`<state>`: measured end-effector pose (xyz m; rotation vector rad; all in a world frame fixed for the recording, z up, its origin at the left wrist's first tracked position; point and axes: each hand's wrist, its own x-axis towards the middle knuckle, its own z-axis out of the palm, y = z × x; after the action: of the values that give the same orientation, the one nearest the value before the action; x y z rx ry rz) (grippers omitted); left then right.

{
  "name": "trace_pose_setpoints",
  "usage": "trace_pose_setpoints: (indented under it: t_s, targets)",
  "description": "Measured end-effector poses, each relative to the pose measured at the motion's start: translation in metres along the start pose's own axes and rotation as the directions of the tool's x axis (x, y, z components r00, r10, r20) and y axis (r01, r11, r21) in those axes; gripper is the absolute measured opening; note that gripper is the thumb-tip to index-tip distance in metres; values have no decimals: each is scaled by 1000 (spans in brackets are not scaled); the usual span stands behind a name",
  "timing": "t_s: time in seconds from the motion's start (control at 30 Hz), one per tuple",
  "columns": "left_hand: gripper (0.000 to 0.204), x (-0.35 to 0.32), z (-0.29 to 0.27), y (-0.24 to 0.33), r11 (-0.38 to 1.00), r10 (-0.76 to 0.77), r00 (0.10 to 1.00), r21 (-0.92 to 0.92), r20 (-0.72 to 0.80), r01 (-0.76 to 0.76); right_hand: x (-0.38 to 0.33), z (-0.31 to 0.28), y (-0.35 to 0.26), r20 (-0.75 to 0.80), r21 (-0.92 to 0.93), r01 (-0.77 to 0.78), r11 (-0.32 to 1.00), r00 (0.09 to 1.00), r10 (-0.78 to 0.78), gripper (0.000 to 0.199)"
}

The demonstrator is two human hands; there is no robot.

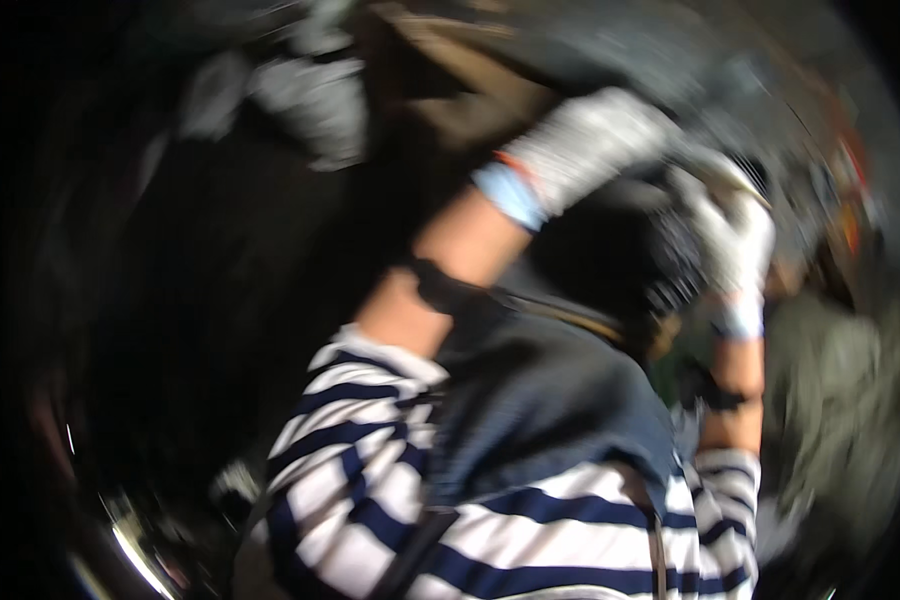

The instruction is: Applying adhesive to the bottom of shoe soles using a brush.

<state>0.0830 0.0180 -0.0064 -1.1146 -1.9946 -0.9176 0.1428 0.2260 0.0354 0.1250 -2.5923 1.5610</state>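
White knit gloves cover both my hands, which are raised close together in front of me. My left hand point(600, 140) reaches toward the right, its fingers smeared by motion and partly lost against the grey background. Just right of it, my right hand point(735, 235) is bent upward, with thumb and fingers curled toward each other. A pale, blurred thing point(718, 170) lies at the right fingertips, close to the left ones; its kind cannot be made out. Whether the left fingers touch it is unclear.
A dark apron point(550, 400) covers my striped shirt. Beyond my left hand is a brown, board-like surface point(480, 70). Crumpled whitish material point(320, 105) lies at the upper left. Greenish-grey cloth or sacking point(830, 390) is at the right. Much is dark and blurred.
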Motion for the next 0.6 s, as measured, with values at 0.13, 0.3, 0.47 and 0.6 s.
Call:
trace_pose_setpoints:
  t_s: [0.13,0.3,0.47,0.6]
  targets:
    - [29,-30,34,11,926,-247,954,-249,170,284,37,-50,51,-93,-29,62,998,994,-65,24]
    - [42,-78,-9,47,170,-604,631,-695,487,699,71,-31,72,-183,-51,224,973,956,-230,26]
    - [61,-145,-132,41,-647,-726,306,-763,616,3,63,-8,23,-250,-52,288,956,923,-291,26]
    - [90,-181,-274,4,83,-984,97,-871,-148,-484,54,-52,28,-231,-100,316,944,915,-331,31]
